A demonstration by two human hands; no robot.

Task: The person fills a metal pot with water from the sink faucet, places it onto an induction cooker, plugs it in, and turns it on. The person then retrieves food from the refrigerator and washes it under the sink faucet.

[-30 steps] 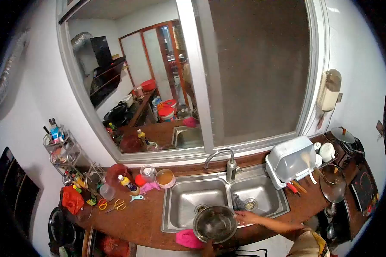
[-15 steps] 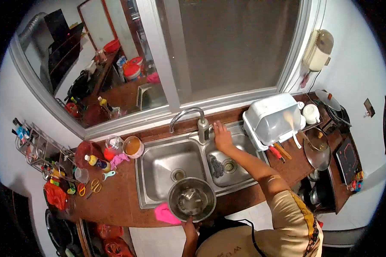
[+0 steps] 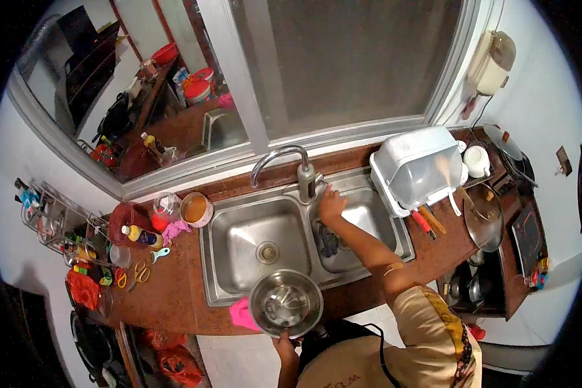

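Observation:
My left hand [image 3: 286, 347] grips the near rim of a round metal bowl [image 3: 286, 304], which is tilted over the front edge of the double sink [image 3: 210, 299]. Something clear or shiny shows inside the bowl. My right hand [image 3: 332, 205] is beside the lever at the right of the faucet [image 3: 306, 182]; its fingers are together near the lever, and whether they hold it is too small to tell. A dark scrubber [image 3: 328, 241] lies in the right basin. The pink cloth [image 3: 241, 315] rests at the counter edge, left of the bowl.
A white dish rack [image 3: 414, 165] stands right of the sink, with red-handled tools [image 3: 423, 222] before it. To the left are a tub of brown liquid [image 3: 196, 209], a yellow-capped bottle [image 3: 141, 236], scissors [image 3: 139, 276] and a wire rack [image 3: 55, 220]. A glass lid [image 3: 484, 216] lies far right.
My right hand has left the bowl's rim and moved up to the faucet lever. My left hand still holds the bowl. The view has tilted down and shifted.

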